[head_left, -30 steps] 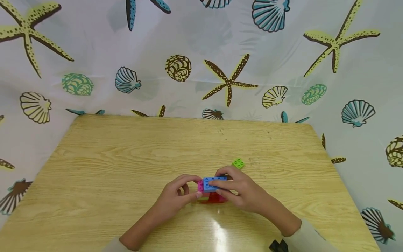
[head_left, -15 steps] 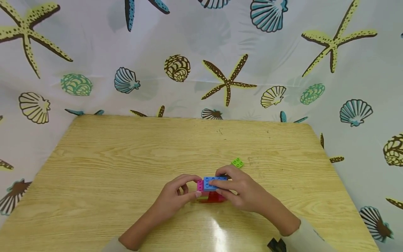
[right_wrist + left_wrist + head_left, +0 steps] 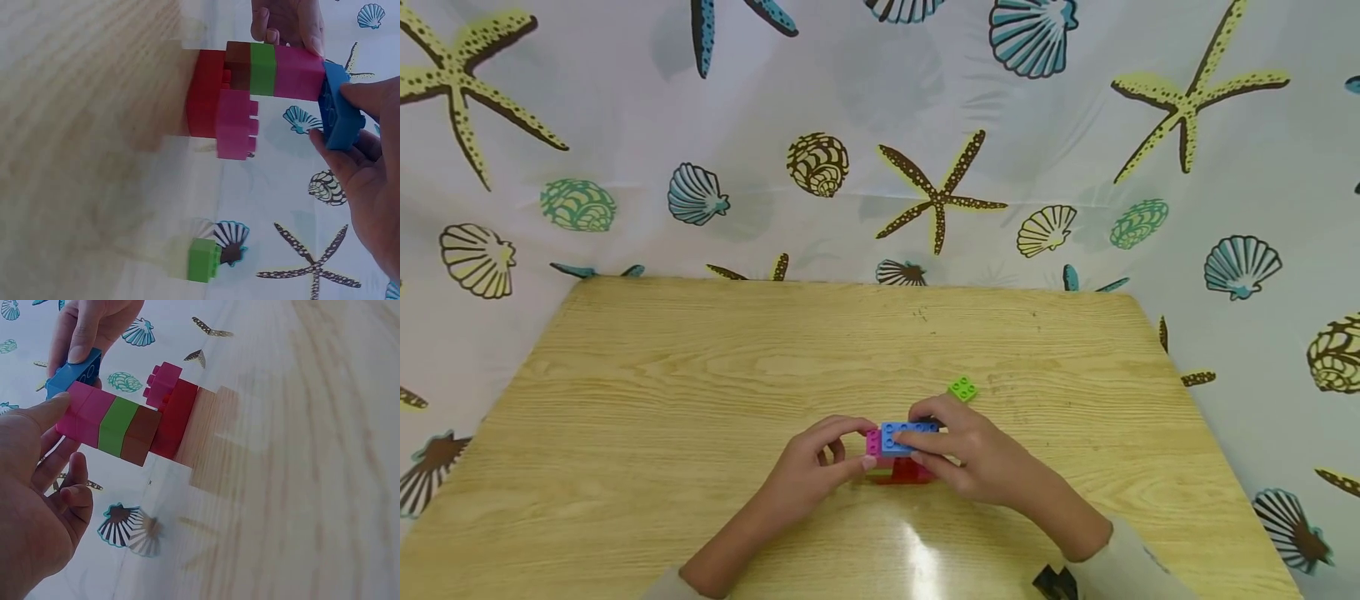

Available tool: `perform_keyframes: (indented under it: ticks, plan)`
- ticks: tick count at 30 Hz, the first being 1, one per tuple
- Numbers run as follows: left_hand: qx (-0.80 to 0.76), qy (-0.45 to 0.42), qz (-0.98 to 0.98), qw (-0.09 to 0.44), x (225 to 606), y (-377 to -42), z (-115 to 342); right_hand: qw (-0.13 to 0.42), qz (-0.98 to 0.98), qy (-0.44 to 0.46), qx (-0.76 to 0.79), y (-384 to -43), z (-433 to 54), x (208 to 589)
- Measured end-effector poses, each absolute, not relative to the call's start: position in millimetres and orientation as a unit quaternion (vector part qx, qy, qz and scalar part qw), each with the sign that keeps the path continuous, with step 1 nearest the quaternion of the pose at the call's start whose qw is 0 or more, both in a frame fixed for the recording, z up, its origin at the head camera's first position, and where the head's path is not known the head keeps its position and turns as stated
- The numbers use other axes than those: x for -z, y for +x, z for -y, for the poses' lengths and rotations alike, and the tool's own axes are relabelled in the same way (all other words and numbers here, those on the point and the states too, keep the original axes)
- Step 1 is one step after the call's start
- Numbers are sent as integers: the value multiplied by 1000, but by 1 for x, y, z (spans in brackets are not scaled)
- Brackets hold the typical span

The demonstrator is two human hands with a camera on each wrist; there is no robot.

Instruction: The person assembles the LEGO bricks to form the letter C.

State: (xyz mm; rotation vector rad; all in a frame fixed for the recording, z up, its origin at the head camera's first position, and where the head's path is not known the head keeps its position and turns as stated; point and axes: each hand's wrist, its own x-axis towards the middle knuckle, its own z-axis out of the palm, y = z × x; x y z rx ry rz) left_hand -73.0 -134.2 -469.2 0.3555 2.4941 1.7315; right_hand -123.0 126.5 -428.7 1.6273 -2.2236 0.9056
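Note:
A stack of toy building blocks stands on the wooden table. Its base is a red block (image 3: 175,425), with a brown block (image 3: 140,435), a green block (image 3: 117,427) and a pink block (image 3: 89,415) rising above one end. A second pink block (image 3: 235,125) sits lower on the red one. My left hand (image 3: 801,471) pinches the upper pink block between thumb and fingers. My right hand (image 3: 981,454) grips a blue block (image 3: 341,125) from its sides, index finger lying over its studs. The blue block slants against the top of the upper pink block and juts out sideways over the lower pink one.
A small green block (image 3: 962,389) lies on the wooden table (image 3: 715,367) just beyond my right hand. A white cloth (image 3: 737,100) printed with shells and starfish hangs behind the table and along its sides. A black object (image 3: 1056,582) shows beside the right sleeve.
Both hands keep their hold on the blocks with hardly any movement. The whole head view shifts slightly to the left.

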Motion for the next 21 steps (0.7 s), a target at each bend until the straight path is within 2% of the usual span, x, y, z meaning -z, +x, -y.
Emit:
perform_keyframes:
  ticks: [15,21]
  plan:
    - [-553,116,-824,37,469,-73,135,113,761,532,-352,-122,-128,440]
    - [-539,141,-831,3,468,-72,134,91,754,513,-399,-121,-128,445]
